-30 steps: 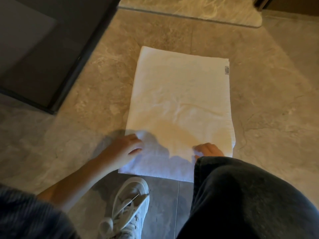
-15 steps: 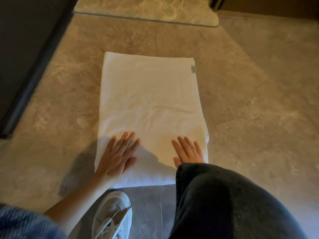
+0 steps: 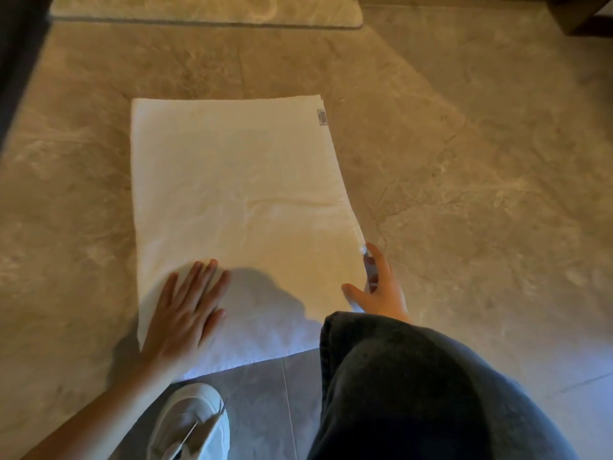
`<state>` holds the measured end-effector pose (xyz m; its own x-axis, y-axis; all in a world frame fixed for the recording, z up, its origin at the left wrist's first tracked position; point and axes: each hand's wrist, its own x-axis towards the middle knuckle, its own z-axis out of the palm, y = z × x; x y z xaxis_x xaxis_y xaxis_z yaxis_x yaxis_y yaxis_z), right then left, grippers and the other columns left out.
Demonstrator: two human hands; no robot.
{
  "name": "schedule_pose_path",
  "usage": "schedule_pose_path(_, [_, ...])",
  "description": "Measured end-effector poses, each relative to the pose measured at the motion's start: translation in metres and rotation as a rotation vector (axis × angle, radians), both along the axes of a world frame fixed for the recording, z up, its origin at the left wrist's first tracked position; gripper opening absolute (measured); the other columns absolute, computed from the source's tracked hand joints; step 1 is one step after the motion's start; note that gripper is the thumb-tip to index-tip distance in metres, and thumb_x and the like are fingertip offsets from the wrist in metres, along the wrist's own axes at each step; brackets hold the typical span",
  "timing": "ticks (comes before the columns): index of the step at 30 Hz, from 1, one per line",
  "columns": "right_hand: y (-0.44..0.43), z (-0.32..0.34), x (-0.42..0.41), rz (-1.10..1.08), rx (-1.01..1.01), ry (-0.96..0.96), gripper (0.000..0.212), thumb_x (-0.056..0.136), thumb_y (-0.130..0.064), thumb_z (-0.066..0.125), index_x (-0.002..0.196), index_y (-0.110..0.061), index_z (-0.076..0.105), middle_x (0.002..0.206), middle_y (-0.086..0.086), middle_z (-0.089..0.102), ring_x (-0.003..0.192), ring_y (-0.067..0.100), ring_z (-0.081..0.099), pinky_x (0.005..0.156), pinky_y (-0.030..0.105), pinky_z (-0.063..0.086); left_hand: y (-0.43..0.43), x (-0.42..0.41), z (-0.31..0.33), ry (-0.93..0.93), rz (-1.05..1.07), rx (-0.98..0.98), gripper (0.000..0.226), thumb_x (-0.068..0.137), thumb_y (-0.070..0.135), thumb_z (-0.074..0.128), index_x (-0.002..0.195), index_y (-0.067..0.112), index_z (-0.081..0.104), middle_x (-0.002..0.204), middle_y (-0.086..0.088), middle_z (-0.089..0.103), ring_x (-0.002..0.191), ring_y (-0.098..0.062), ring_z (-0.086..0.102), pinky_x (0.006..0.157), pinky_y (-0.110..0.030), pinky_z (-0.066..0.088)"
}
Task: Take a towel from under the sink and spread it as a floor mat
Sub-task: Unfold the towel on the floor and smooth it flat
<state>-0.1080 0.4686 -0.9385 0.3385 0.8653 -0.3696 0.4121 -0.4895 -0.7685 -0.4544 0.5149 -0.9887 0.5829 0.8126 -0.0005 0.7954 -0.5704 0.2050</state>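
A white folded towel (image 3: 238,180) lies flat on the stone-tile floor, its long side running away from me and a small label at its far right corner. My left hand (image 3: 185,310) rests palm down on the towel's near left part, fingers slightly spread. My right hand (image 3: 381,290) sits at the towel's near right edge: the thumb lies on the cloth and the fingers run along the outside of the edge, spread apart from the thumb. My knee hides the wrist.
My knee in dark trousers (image 3: 414,393) covers the towel's near right corner, and my white shoe (image 3: 195,416) stands just in front of the near edge. A pale mat (image 3: 205,11) lies at the far end. A dark cabinet (image 3: 16,61) stands at left.
Both hands slid outward over the towel. The right hand moved from flat on the cloth to its right edge; the left shifted toward the left side. The view moved closer.
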Motion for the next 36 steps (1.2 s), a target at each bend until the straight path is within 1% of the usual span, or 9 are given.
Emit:
schedule_pose_path(2, [0.004, 0.002, 0.004, 0.015, 0.026, 0.075, 0.082, 0.079, -0.008, 0.076, 0.145, -0.030, 0.034, 0.136, -0.013, 0.048, 0.105, -0.014, 0.053, 0.077, -0.001, 0.041, 0.000, 0.001, 0.000, -0.003, 0.007, 0.003, 0.056, 0.100, 0.040, 0.025, 0.149, 0.014, 0.035, 0.159, -0.012, 0.024, 0.146, -0.031, 0.023, 0.115, -0.056, 0.019])
schedule_pose_path(5, [0.009, 0.006, 0.007, 0.101, 0.046, 0.075, 0.081, 0.079, -0.005, 0.075, 0.145, -0.032, 0.036, 0.129, -0.003, 0.058, 0.081, -0.007, 0.052, 0.071, 0.008, 0.047, 0.000, 0.001, 0.001, 0.005, 0.009, 0.008, 0.056, 0.100, 0.040, 0.025, 0.150, 0.014, 0.034, 0.160, -0.011, 0.024, 0.146, -0.031, 0.022, 0.115, -0.056, 0.020])
schedule_pose_path(9, [0.014, 0.007, 0.010, 0.095, 0.030, 0.137, 0.082, 0.076, -0.011, 0.079, 0.137, -0.048, 0.040, 0.109, 0.005, 0.061, 0.088, 0.036, 0.061, 0.076, 0.049, 0.057, -0.001, 0.001, 0.001, 0.016, 0.002, -0.001, 0.058, 0.100, 0.041, 0.024, 0.151, 0.014, 0.031, 0.160, -0.012, 0.022, 0.147, -0.031, 0.021, 0.115, -0.057, 0.019])
schedule_pose_path(13, [0.012, 0.006, 0.021, 0.119, 0.037, 0.142, 0.085, 0.071, -0.019, 0.084, 0.135, -0.054, 0.039, 0.119, -0.008, 0.054, 0.099, 0.014, 0.060, 0.090, 0.036, 0.055, 0.000, 0.004, 0.002, 0.013, 0.017, -0.025, 0.057, 0.101, 0.041, 0.022, 0.150, 0.013, 0.033, 0.160, -0.011, 0.023, 0.147, -0.032, 0.021, 0.115, -0.058, 0.019])
schedule_pose_path(17, [0.009, 0.008, 0.029, 0.175, 0.070, 0.228, 0.081, 0.073, -0.008, 0.083, 0.136, -0.041, 0.044, 0.118, -0.008, 0.060, 0.107, 0.008, 0.061, 0.088, 0.020, 0.052, 0.012, 0.026, 0.007, 0.054, -0.059, -0.050, 0.058, 0.100, 0.042, 0.025, 0.152, 0.017, 0.028, 0.160, -0.012, 0.018, 0.147, -0.033, 0.018, 0.116, -0.058, 0.020])
schedule_pose_path(25, [0.013, 0.022, 0.032, 0.337, 0.020, 0.164, 0.058, 0.082, -0.009, 0.075, 0.132, -0.027, 0.051, 0.127, -0.016, 0.056, 0.110, 0.000, 0.059, 0.092, 0.028, 0.054, 0.019, 0.037, 0.004, 0.108, -0.065, -0.065, 0.059, 0.100, 0.046, 0.023, 0.155, 0.022, 0.019, 0.162, -0.011, 0.011, 0.149, -0.031, 0.011, 0.118, -0.055, 0.014])
schedule_pose_path(29, [0.006, 0.019, 0.039, 0.448, -0.029, -0.103, 0.061, 0.085, -0.031, 0.074, 0.136, -0.036, 0.043, 0.091, -0.026, 0.054, 0.084, -0.022, 0.052, 0.073, 0.000, 0.042, 0.018, 0.038, 0.003, 0.096, -0.065, -0.067, 0.059, 0.100, 0.045, 0.025, 0.154, 0.022, 0.021, 0.162, -0.011, 0.013, 0.149, -0.031, 0.011, 0.117, -0.056, 0.015])
schedule_pose_path(32, [-0.003, 0.015, 0.042, 0.485, -0.165, -0.216, 0.065, 0.085, -0.042, 0.068, 0.139, -0.046, 0.033, 0.085, -0.009, 0.059, 0.074, 0.000, 0.058, 0.070, 0.015, 0.047, 0.018, 0.038, 0.005, 0.089, -0.069, -0.064, 0.059, 0.099, 0.045, 0.025, 0.154, 0.021, 0.022, 0.162, -0.012, 0.013, 0.149, -0.031, 0.012, 0.117, -0.057, 0.016])
schedule_pose_path(36, [0.004, 0.010, 0.025, 0.552, -0.002, -0.923, 0.065, 0.089, -0.058, 0.043, 0.147, -0.029, 0.032, 0.129, 0.011, 0.052, 0.110, 0.032, 0.052, 0.089, 0.045, 0.048, 0.018, 0.038, 0.007, 0.079, -0.068, -0.079, 0.059, 0.099, 0.044, 0.025, 0.153, 0.020, 0.025, 0.161, -0.012, 0.016, 0.148, -0.032, 0.015, 0.116, -0.057, 0.018])
